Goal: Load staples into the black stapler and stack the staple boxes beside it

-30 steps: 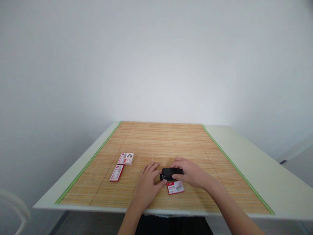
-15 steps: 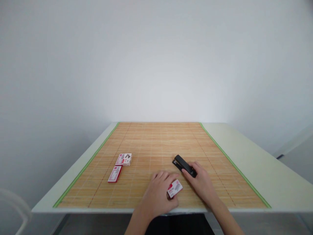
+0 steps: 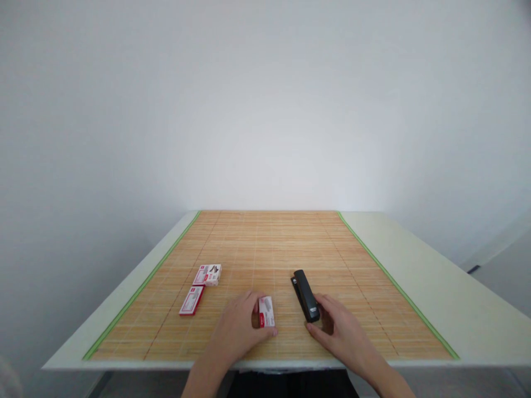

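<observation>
left hand (image 3: 236, 331) pinches staple box (image 3: 266, 312); right hand (image 3: 342, 329) (loosely open) touches stapler (image 3: 306, 287); two boxes (image 3: 207, 275) leftward.

Box (image 3: 266, 312) print too small

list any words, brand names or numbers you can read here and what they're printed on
No text can be read.
Staple box at the left hand: red and white print, too small and blurred.
Two boxes on the bamboo mat, far one and near one: print blurred.
Black stapler by the right hand: a pale mark near its close end, unreadable.
</observation>
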`<state>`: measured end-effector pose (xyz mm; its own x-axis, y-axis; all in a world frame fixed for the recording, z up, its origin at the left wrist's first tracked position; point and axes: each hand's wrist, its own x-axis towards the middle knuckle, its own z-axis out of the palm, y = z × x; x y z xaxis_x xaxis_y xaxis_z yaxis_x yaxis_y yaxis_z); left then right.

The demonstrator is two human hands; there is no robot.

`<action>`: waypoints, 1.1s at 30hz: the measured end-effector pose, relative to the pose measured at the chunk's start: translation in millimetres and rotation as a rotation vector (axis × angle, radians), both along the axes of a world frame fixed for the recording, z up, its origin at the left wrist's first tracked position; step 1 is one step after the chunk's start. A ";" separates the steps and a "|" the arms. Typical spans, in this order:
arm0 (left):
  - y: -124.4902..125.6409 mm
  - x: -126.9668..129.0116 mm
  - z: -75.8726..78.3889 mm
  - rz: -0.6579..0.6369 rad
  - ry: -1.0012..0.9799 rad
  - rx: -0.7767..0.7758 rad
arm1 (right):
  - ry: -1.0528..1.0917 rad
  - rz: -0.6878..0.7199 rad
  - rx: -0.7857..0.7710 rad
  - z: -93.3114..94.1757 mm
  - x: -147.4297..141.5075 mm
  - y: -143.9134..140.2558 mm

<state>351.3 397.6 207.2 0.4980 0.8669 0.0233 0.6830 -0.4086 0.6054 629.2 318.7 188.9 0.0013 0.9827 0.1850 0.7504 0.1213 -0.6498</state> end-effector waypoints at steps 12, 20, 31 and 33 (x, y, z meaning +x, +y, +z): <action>0.8 27.7 -12.5 -0.111 -0.134 0.121 | 0.017 0.038 0.004 -4.1 -31.1 1.2; 4.2 26.7 -22.4 -0.150 -0.116 0.108 | 0.043 0.002 0.003 -11.9 -31.5 1.3; 79.5 -118.3 -22.4 0.449 0.016 0.414 | 0.080 0.000 -0.020 -18.2 -27.6 0.7; 104.9 -138.0 -28.9 0.422 0.112 0.272 | 0.080 -0.005 -0.024 -16.9 -28.3 1.2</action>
<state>213.3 502.5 178.2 0.1186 0.9628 0.2426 0.8772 -0.2161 0.4288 600.9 319.9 172.0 0.0199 0.9869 0.1604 0.6965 0.1014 -0.7104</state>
